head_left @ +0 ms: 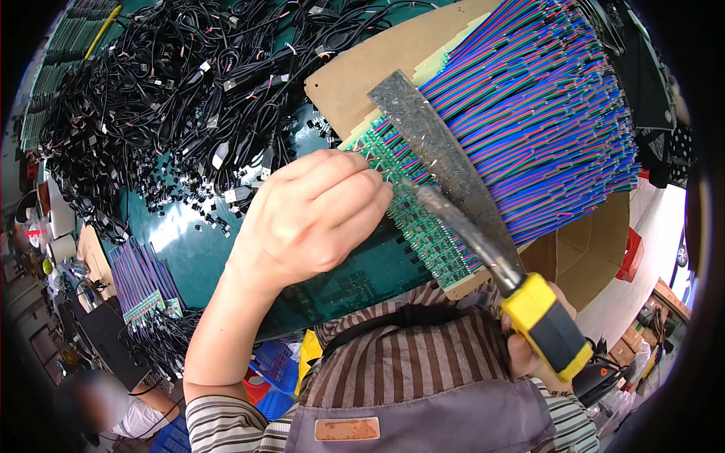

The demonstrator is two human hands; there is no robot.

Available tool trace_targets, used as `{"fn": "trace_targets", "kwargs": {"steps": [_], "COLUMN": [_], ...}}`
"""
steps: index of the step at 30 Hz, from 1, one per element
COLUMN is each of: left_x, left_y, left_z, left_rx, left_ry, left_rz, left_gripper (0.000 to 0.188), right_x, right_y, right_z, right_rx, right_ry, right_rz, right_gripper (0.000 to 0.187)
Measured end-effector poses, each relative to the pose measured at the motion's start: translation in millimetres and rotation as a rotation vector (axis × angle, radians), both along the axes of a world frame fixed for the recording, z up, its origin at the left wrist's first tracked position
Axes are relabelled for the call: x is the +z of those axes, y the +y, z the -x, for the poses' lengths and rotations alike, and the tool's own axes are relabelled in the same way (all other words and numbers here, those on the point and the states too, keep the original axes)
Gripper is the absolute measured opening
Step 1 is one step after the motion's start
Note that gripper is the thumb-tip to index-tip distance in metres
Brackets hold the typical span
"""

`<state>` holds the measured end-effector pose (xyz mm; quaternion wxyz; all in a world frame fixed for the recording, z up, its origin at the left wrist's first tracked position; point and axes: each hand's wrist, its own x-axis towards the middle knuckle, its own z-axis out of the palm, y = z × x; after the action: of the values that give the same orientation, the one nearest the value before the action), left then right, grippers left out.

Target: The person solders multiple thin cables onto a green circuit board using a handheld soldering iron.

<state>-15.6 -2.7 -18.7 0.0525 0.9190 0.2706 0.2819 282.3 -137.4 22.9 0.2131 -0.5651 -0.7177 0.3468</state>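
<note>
My right hand (532,355) grips a soldering iron (540,321) by its yellow and black handle, and the handle covers most of the fingers. The iron's metal shaft slants up and left, its tip touching or just above a panel of small green circuit boards (427,234). Close to that tip, my left hand (313,215) is closed in a pinch over the panel's left part; its fingers hide whatever is between them. A flat, worn metal bar (445,155) lies across the bundled blue, red, green and black wires (536,121), beside the boards.
Black cables (196,83) with connectors heap up at the far left of the green table (200,260). Brown cardboard (351,79) lies under the wires, and a cardboard box (593,245) stands right. Wired boards (147,306) lie at left. Another person (98,404) sits lower left.
</note>
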Motion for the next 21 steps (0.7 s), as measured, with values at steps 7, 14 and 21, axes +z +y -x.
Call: {"fn": "trace_targets", "kwargs": {"steps": [7, 14, 21], "left_x": [1, 1, 5], "left_y": [0, 0, 1], "left_z": [-1, 0, 1], "left_rx": [-0.001, -0.006, -0.002], "left_ry": [-0.009, -0.006, -0.011], "left_rz": [-0.001, 0.003, 0.098], "left_gripper": [0.03, 0.031, 0.027], "right_x": [-50, -33, -15], "right_y": [-52, -35, -23], "right_z": [-19, -12, -1], "right_rx": [-0.327, -0.248, -0.335], "right_ry": [0.449, 0.372, 0.351], "right_rz": [-0.14, -0.011, 0.139], "right_gripper": [0.025, 0.034, 0.041]}}
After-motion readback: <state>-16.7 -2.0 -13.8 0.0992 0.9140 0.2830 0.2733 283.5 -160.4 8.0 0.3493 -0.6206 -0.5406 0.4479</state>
